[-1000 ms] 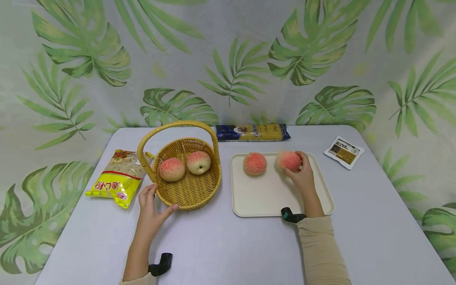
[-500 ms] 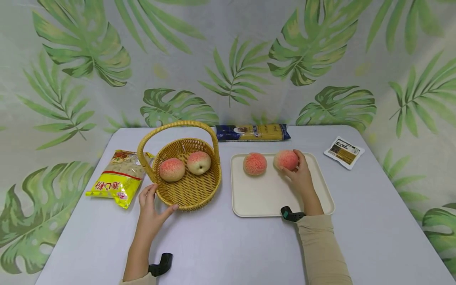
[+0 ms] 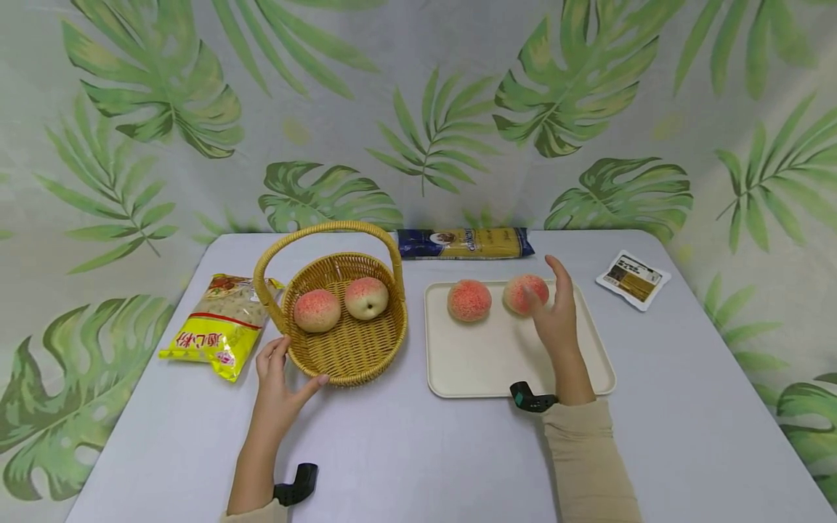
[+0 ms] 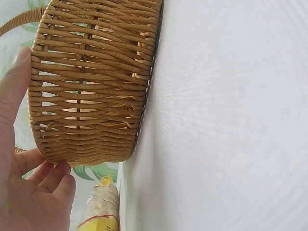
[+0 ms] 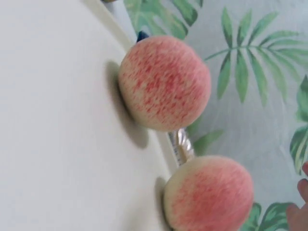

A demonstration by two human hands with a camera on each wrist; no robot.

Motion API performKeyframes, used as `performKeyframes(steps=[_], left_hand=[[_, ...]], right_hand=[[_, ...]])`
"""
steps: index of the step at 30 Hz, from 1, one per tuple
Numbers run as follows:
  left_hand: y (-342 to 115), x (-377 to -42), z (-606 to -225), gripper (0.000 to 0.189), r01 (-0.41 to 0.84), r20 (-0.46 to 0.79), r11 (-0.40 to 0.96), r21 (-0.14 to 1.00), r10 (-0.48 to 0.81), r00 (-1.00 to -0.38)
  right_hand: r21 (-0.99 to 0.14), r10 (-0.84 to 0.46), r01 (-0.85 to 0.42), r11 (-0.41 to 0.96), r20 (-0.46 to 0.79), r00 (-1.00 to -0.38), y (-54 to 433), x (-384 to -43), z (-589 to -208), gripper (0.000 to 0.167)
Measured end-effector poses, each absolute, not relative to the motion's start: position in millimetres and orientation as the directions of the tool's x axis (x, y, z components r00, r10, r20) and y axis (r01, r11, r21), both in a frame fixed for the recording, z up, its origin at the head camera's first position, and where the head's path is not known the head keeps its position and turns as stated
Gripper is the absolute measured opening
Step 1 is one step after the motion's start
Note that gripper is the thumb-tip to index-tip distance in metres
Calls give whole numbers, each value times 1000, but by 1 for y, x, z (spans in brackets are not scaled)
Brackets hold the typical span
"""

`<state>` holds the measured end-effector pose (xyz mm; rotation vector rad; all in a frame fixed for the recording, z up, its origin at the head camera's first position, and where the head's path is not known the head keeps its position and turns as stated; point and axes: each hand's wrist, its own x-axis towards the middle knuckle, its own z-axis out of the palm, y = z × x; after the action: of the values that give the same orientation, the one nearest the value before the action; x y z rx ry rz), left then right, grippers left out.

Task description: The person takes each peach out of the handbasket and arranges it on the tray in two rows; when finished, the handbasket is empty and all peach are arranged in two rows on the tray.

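A wicker basket (image 3: 356,356) with an arched handle holds two pink-and-cream peaches, the left peach (image 3: 317,311) and the right peach (image 3: 366,298). My left hand (image 3: 277,392) grips its near-left rim between spread thumb and fingers; in the left wrist view the thumb (image 4: 15,79) lies against the rim. Two more peaches rest on a cream tray (image 3: 471,363): a left one (image 3: 468,301) and a right one (image 3: 519,292). Over the tray's right side, my right hand (image 3: 558,319) has thumb and fingers spread, beside the right peach and holding nothing. Its fingertips (image 5: 303,190) show at the right wrist view's edge, apart from the peach.
A yellow bag of pasta (image 3: 216,327) lies left of the basket. Behind the tray is a long blue-and-yellow spaghetti packet (image 3: 466,244). A small white packet (image 3: 633,280) with a brown label lies at the back right. A leaf-print cloth hangs behind the table.
My right hand shifted the right peach slightly left on the tray, then released it and spread its fingers. The left hand and basket stay in place.
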<state>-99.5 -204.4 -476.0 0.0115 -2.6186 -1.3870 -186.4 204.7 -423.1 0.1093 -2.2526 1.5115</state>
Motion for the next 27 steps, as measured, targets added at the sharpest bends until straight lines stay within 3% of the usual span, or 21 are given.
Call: performKeyframes(steps=[8, 15, 20, 27], left_hand=[[-204, -101, -476, 92, 73, 149, 568, 820, -88, -985], [-205, -101, -478, 92, 79, 156, 567, 820, -88, -984], [-205, -101, -478, 91, 83, 160, 566, 820, -87, -983], [-203, -99, -474, 91, 70, 149, 564, 823, -95, -984]], right_hand=[[-699, 16, -620, 357, 668, -744, 161, -166, -374, 53], [-584, -133, -764, 273, 764, -631, 125, -171, -380, 68], [-596, -263, -770, 230, 723, -638, 101, -180, -399, 66], [-689, -425, -659, 302, 521, -740, 67, -183, -416, 67]])
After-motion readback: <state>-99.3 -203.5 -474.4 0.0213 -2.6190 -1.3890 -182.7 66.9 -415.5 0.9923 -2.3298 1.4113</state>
